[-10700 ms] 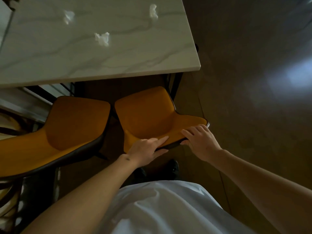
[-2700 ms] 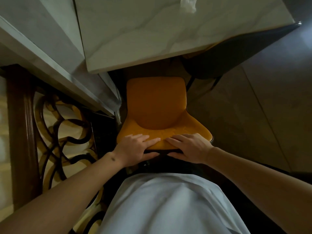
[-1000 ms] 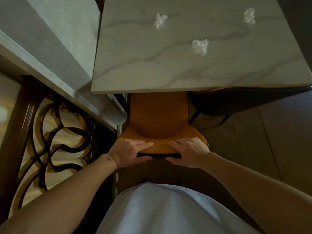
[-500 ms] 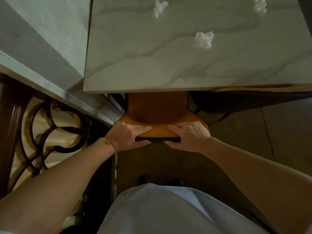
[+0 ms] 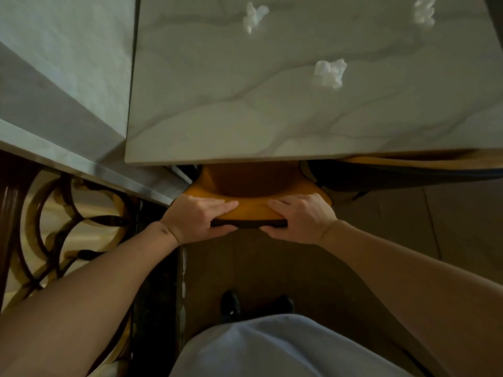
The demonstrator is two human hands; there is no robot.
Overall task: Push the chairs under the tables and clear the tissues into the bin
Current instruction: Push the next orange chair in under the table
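Observation:
An orange chair (image 5: 253, 206) stands with most of its seat hidden under the marble table (image 5: 217, 126); only its backrest top shows. My left hand (image 5: 197, 217) grips the left of that backrest edge and my right hand (image 5: 299, 217) grips the right. A second orange chair (image 5: 408, 170) sits tucked under the table to the right. Three crumpled white tissues lie on the tabletop: one tissue at the top middle (image 5: 254, 16), a second tissue right of centre (image 5: 329, 73), a third tissue at the top right corner (image 5: 423, 10).
A grey marble ledge (image 5: 68, 85) runs along the table's left side, with a dark ornate scrollwork railing (image 5: 62, 227) below it. Brown floor (image 5: 449, 229) lies to the right. My dark shoes (image 5: 231, 304) stand just behind the chair. No bin is in view.
The left chair has slid forward under the table with both hands on its backrest; less of the seat shows now. Earlier, I held the right chair, which now sits tucked in.

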